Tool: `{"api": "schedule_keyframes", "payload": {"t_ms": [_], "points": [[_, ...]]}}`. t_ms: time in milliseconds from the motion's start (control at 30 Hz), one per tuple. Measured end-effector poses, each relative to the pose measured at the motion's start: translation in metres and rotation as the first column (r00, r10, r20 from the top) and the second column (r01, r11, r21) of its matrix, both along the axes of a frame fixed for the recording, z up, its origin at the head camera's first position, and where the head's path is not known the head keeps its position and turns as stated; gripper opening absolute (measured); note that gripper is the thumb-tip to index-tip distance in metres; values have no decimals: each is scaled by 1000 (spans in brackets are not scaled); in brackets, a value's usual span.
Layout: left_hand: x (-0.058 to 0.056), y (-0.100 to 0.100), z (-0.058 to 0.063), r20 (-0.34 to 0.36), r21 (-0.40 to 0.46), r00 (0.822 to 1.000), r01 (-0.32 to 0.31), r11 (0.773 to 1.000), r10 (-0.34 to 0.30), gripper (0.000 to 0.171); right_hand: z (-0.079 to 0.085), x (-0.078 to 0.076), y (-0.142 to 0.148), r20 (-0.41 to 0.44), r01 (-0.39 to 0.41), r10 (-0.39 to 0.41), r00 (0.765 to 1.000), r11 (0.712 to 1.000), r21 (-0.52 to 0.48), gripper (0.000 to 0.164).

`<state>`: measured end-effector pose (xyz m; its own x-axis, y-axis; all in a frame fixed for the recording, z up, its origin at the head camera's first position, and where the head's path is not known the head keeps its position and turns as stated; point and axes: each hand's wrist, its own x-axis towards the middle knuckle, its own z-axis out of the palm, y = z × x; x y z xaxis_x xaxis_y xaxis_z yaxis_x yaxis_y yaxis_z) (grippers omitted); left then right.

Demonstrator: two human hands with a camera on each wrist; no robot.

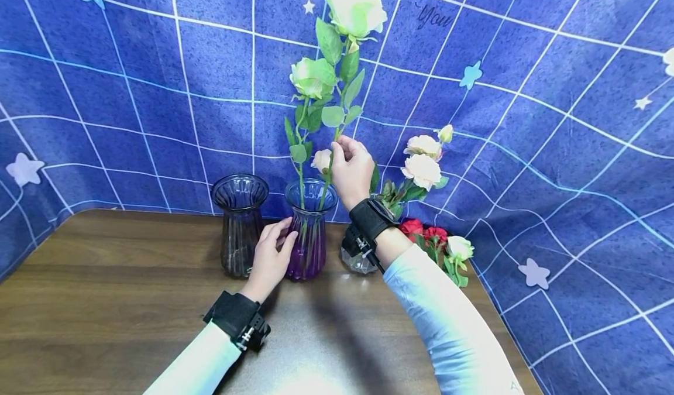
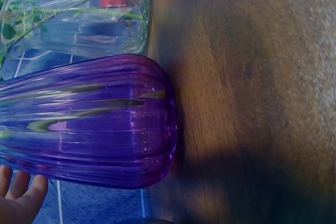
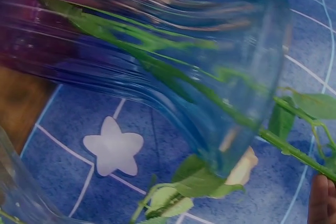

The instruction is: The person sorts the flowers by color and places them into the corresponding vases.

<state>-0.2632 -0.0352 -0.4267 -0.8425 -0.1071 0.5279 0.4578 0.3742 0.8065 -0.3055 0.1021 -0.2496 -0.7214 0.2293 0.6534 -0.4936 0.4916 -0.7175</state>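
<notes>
A ribbed glass vase [image 1: 308,251], blue at the neck and purple below, stands upright on the table. Two artificial pale green-white roses rise from it, a tall rose [image 1: 357,11] and a shorter rose [image 1: 313,78]. My right hand [image 1: 353,169] pinches the tall rose's stem above the rim, thumb against fingers. In the right wrist view, stems [image 3: 210,95] run down inside the vase. My left hand [image 1: 271,260] is at the vase's left side, its fingers loosely extended; fingertips [image 2: 37,190] show right beside the purple glass in the left wrist view.
A dark grey glass vase [image 1: 240,231] stands left of the purple one. Behind my right wrist is a clear vase [image 2: 79,22] with pale pink roses [image 1: 421,169]. Red roses [image 1: 412,227] and a white rose [image 1: 460,248] lie at the table's right edge. Blue patterned cloth hangs behind.
</notes>
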Motion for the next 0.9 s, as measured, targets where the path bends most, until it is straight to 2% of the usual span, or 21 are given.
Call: {"api": "schedule_keyframes", "payload": {"t_ms": [333,900], "points": [[2,1,3,-3,9,1000,7,1000,-7,33,-14,0,-3,35,-39,38,999,999,33,21],[1,1,0,-10,7,1000,8,1000,-8,34,-29,-3,-6,49,-47,43,998,995,84,18]]}}
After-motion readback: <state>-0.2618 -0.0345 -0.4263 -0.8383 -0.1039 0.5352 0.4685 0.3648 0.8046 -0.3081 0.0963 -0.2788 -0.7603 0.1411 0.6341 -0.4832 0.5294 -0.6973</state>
